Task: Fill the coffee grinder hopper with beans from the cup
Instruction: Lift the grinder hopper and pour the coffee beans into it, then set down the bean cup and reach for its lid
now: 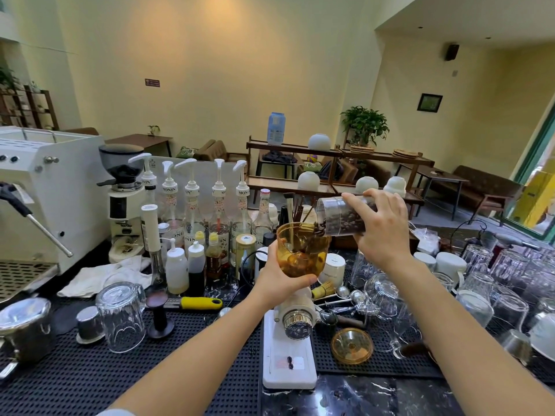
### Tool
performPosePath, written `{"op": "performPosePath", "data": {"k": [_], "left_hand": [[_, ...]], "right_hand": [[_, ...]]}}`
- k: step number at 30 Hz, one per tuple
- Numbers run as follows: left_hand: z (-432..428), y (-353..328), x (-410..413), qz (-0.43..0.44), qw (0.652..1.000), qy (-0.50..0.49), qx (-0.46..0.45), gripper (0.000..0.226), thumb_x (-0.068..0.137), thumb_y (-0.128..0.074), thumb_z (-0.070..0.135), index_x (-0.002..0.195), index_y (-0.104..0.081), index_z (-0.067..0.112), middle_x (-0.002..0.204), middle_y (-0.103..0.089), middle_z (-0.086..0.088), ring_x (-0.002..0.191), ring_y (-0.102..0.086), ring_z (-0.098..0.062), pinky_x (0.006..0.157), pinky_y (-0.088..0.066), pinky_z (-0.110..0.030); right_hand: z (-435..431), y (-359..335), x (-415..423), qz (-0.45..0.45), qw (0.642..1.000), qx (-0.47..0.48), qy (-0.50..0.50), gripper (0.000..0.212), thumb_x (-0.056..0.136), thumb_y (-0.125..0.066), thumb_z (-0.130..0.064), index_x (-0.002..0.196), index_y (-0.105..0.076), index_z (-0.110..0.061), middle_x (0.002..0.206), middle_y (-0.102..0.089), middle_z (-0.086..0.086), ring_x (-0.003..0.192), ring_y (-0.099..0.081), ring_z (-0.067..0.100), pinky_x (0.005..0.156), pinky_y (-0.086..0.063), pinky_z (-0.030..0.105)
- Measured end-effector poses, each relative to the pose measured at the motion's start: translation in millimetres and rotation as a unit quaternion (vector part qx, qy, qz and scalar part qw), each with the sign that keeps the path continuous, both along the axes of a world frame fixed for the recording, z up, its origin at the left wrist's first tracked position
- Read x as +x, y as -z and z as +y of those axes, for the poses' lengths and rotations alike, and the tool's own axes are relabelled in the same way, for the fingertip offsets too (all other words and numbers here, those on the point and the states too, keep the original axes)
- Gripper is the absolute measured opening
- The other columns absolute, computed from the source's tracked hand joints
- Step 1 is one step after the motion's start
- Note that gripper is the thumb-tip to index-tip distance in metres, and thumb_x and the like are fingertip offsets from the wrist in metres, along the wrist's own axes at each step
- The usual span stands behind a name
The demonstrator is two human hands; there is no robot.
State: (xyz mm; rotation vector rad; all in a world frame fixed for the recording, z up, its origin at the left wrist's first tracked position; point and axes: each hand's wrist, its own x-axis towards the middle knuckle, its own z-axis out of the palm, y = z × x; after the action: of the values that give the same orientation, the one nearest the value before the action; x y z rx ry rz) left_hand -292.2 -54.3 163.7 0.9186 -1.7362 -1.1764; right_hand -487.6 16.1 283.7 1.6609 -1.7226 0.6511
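Two hands: your right hand (383,226) clamps the tipped clear cup (342,216); your left hand (277,279) cradles the amber hopper (301,249).
Cup axis: near level, mouth toward frame left, touching or just above the hopper's right rim.

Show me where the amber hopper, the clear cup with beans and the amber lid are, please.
amber hopper (303,247): head view, on its front wall.
clear cup (339,217): head view, on its side wall over the beans.
amber lid (352,345): head view, on its middle, flat on the mat.

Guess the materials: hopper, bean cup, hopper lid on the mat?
Hopper: amber see-through plastic, probably; glossy, beans visible through the wall.
Bean cup: clear glass or plastic, can't tell; beans show through it.
Hopper lid: same amber translucent look, likely plastic, glossy.
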Motion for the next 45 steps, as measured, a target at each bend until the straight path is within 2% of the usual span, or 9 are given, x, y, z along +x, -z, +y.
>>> {"op": "performPosePath", "data": {"k": [8,17,27,31,33,36,40,42,45], "left_hand": [[0,1,0,0.0,1.0,0.01,-0.008,0.092,0.057,-0.087,0.039,0.122,-0.023,0.047,0.11,-0.048,0.025,0.088,-0.047,0.027,0.062,-0.037,0.005],[-1,1,0,-0.006,1.0,0.0,-0.009,0.095,0.052,-0.084,0.051,0.124,-0.022,0.05,0.11,-0.049,0.026,0.096,-0.048,0.01,0.072,-0.035,-0.008],[-4,5,-2,0.007,1.0,0.01,-0.013,0.094,0.053,-0.086,0.046,0.122,-0.021,0.052,0.112,-0.046,0.026,0.092,-0.048,0.021,0.062,-0.038,0.004],[-4,5,2,0.003,1.0,0.025,-0.004,0.102,0.057,-0.085,0.044,0.135,-0.019,0.041,0.122,-0.048,0.016,0.111,-0.052,-0.006,0.086,-0.042,-0.016],[-1,8,16,-0.045,0.998,0.044,-0.018,0.103,0.065,-0.081,0.048,0.142,-0.012,0.041,0.13,-0.047,0.013,0.114,-0.052,-0.009,0.091,-0.041,-0.025],[1,29,59,-0.215,0.971,0.065,-0.083,0.088,0.076,-0.064,0.062,0.144,-0.01,0.046,0.141,-0.039,0.011,0.122,-0.044,-0.009,0.096,-0.035,-0.027],[-1,87,149,-0.389,0.908,0.059,-0.142,0.075,0.083,-0.051,0.064,0.146,-0.022,0.036,0.153,-0.03,0.005,0.138,-0.029,-0.017,0.109,-0.028,-0.037],[0,118,197,-0.457,0.877,0.06,-0.14,0.075,0.082,-0.05,0.067,0.145,-0.024,0.036,0.154,-0.029,0.001,0.139,-0.027,-0.018,0.111,-0.024,-0.037],[-3,156,251,-0.52,0.837,0.085,-0.143,0.081,0.079,-0.047,0.073,0.147,-0.021,0.036,0.155,-0.025,-0.004,0.14,-0.024,-0.02,0.112,-0.02,-0.034]], "right_hand": [[-2,2,-3,0.001,1.0,0.001,-0.001,0.073,0.066,-0.074,-0.01,0.132,-0.049,-0.026,0.124,-0.05,0.019,0.119,-0.041,0.038,0.109,-0.022,0.055],[-5,4,-3,-0.005,1.0,-0.004,-0.003,0.075,0.063,-0.074,-0.009,0.132,-0.048,-0.026,0.124,-0.05,0.018,0.119,-0.041,0.038,0.109,-0.021,0.053],[1,10,-20,-0.159,0.983,0.093,-0.012,0.09,0.056,-0.078,-0.034,0.137,-0.038,-0.035,0.11,-0.051,0.007,0.104,-0.044,0.027,0.085,-0.035,0.041],[13,19,-25,-0.259,0.954,0.12,-0.091,0.094,0.049,-0.081,-0.038,0.134,-0.042,-0.036,0.105,-0.055,0.002,0.098,-0.052,0.023,0.078,-0.044,0.036],[23,28,-22,-0.293,0.939,0.117,-0.139,0.089,0.048,-0.083,-0.04,0.129,-0.045,-0.04,0.104,-0.061,-0.003,0.093,-0.057,0.017,0.074,-0.047,0.031],[40,42,-16,-0.339,0.915,0.119,-0.183,0.082,0.046,-0.082,-0.05,0.12,-0.051,-0.038,0.097,-0.063,-0.016,0.086,-0.059,0.0,0.066,-0.043,0.013],[63,54,-2,-0.383,0.892,0.117,-0.211,0.076,0.045,-0.083,-0.058,0.113,-0.054,-0.04,0.097,-0.062,-0.016,0.088,-0.06,-0.001,0.073,-0.049,0.025],[72,58,16,-0.385,0.89,0.098,-0.224,0.077,0.044,-0.082,-0.061,0.113,-0.051,-0.048,0.102,-0.062,-0.017,0.092,-0.059,-0.004,0.072,-0.048,0.017],[78,67,56,-0.399,0.882,0.067,-0.24,0.08,0.048,-0.086,-0.048,0.119,-0.052,-0.04,0.11,-0.064,-0.004,0.095,-0.061,0.004,0.074,-0.048,0.009]]}}
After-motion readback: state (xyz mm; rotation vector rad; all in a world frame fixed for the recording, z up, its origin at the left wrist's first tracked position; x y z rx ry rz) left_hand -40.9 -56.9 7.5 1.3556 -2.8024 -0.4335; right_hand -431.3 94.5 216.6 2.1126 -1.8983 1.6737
